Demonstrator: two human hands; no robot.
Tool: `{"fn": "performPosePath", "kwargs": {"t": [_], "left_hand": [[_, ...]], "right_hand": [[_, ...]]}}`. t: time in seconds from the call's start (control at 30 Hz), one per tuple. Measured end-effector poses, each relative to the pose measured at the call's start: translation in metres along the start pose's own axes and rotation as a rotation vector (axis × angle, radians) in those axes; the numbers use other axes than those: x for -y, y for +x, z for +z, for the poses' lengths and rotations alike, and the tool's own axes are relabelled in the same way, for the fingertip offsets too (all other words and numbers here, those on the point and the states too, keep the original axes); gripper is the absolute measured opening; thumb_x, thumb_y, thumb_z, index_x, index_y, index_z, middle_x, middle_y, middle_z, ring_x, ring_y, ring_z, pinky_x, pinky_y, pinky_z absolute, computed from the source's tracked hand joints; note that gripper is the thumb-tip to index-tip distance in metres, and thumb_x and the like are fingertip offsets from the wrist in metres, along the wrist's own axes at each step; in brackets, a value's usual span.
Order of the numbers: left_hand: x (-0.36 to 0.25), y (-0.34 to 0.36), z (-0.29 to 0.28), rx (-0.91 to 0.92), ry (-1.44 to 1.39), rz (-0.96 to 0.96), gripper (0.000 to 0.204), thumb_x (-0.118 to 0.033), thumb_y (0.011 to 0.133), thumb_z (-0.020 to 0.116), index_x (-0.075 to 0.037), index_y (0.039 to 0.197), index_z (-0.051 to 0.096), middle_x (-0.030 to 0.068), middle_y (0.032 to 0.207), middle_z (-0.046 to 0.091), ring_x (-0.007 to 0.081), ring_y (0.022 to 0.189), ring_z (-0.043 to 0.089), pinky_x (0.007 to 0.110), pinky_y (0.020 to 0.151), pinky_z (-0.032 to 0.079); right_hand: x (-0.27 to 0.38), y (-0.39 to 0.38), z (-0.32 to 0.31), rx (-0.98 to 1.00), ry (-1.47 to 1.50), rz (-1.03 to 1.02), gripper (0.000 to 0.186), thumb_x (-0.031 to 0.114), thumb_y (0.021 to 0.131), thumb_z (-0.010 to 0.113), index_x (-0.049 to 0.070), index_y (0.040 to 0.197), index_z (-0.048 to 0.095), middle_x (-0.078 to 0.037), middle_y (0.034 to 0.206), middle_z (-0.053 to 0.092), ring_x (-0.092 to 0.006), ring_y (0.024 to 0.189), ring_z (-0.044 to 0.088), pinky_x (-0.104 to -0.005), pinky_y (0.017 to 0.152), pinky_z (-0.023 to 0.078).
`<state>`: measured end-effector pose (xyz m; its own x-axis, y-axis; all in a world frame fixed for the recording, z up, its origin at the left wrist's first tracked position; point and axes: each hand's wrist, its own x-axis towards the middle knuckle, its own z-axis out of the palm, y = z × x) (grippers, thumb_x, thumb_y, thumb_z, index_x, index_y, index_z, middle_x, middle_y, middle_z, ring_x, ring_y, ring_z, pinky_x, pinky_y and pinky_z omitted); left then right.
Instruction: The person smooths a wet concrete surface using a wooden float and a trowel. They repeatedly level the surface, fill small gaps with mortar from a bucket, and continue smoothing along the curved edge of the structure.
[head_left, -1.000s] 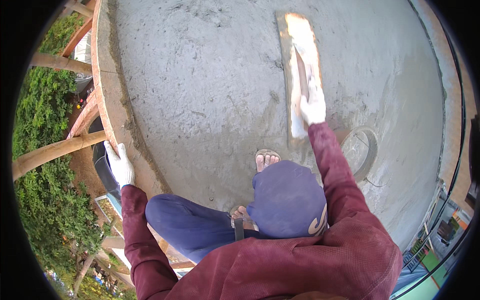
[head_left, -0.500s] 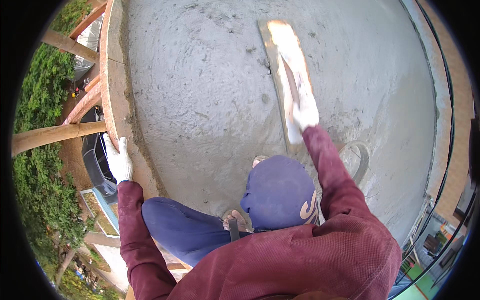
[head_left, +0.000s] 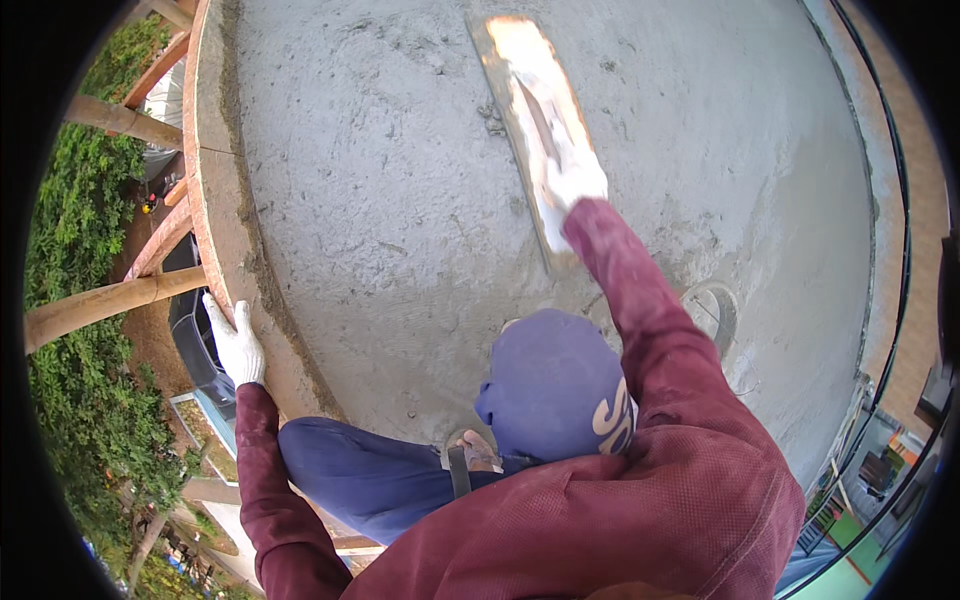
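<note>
My right hand (head_left: 577,178), in a white glove, is closed round the handle of a long rectangular finishing trowel (head_left: 556,226). The blade lies on wet grey concrete (head_left: 370,230), its far end angled to the left, and bright glare whitens much of it. At the left, my left hand (head_left: 238,345), also gloved in white, rests on the edge board (head_left: 205,190) bordering the slab. Its fingers are stretched out along the board, thumb apart.
Beyond the board is a drop, with wooden poles (head_left: 120,300), trees (head_left: 80,240) and a dark vehicle (head_left: 195,345) below. A round ring (head_left: 722,310) sits in the concrete right of my knees. Black cables (head_left: 905,200) run along the right wall.
The trowel has slid farther away and to the left across the concrete with my right hand. My left hand stays on the board, slightly lower in the view.
</note>
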<state>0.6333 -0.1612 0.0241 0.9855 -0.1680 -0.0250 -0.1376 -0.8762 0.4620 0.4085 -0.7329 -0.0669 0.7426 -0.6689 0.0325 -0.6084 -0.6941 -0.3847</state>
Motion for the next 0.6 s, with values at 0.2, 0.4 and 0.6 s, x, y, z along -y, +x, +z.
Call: {"fn": "performPosePath", "kwargs": {"t": [0.2, 0.4, 0.6], "left_hand": [[0.022, 0.001, -0.003, -0.040, 0.015, 0.020, 0.072, -0.032, 0.109, 0.058, 0.002, 0.165, 0.027, 0.0179, 0.172, 0.031, 0.0274, 0.158, 0.031, 0.036, 0.128, 0.022], [0.010, 0.006, 0.010, -0.024, 0.017, 0.044, 0.071, -0.033, 0.109, 0.058, 0.003, 0.164, 0.029, 0.0189, 0.171, 0.034, 0.0282, 0.156, 0.035, 0.036, 0.127, 0.025], [0.011, -0.004, 0.003, -0.038, 0.041, -0.011, 0.070, -0.030, 0.109, 0.057, 0.001, 0.165, 0.029, 0.0172, 0.171, 0.034, 0.0287, 0.157, 0.035, 0.036, 0.127, 0.025]], "right_hand": [[-0.027, -0.063, -0.021, 0.006, -0.046, 0.106, 0.076, 0.021, 0.094, 0.064, 0.023, 0.164, 0.036, -0.028, 0.125, 0.067, -0.0447, 0.113, 0.067, -0.0521, 0.098, 0.054], [-0.083, 0.126, -0.046, -0.131, -0.116, 0.180, 0.070, 0.033, 0.094, 0.061, 0.022, 0.160, 0.042, -0.029, 0.118, 0.071, -0.0475, 0.109, 0.068, -0.0530, 0.096, 0.053], [-0.039, -0.097, -0.038, 0.190, -0.001, -0.104, 0.081, 0.007, 0.091, 0.063, 0.018, 0.166, 0.033, -0.020, 0.163, 0.043, -0.0405, 0.133, 0.060, -0.0430, 0.112, 0.048]]}}
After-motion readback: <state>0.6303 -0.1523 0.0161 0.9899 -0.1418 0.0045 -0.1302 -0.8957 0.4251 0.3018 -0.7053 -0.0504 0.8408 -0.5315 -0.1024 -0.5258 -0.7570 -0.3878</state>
